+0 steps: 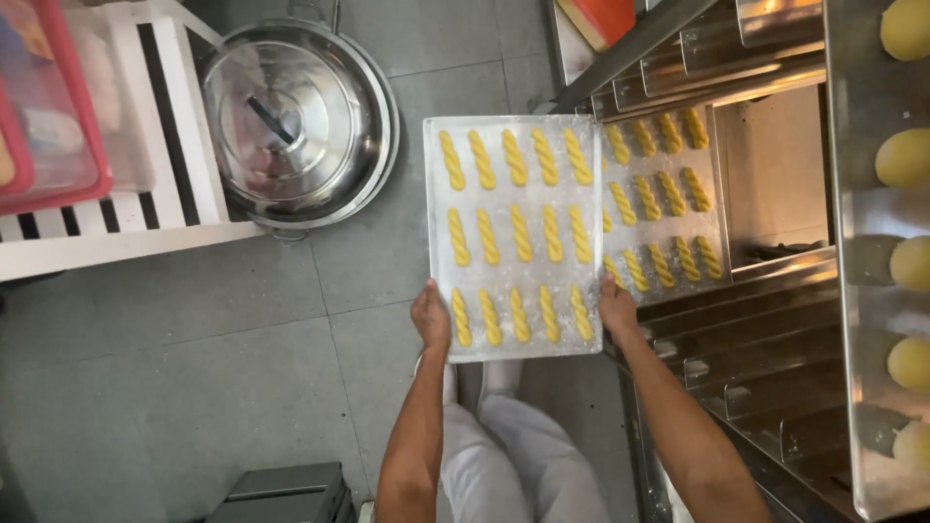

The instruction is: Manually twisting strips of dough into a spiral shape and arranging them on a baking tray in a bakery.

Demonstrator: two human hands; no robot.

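Observation:
I hold a floured metal baking tray level in front of me, above the floor. It carries three rows of yellow twisted dough pieces. My left hand grips the tray's left edge near the front corner. My right hand grips its right edge. Just to the right, a second tray with the same twisted dough sits lower down in a steel rack.
A large steel pot with a lid stands on the grey tiled floor at upper left. A white striped bench holds a red crate. A tray of round yellow dough balls is at far right. A dark box lies below.

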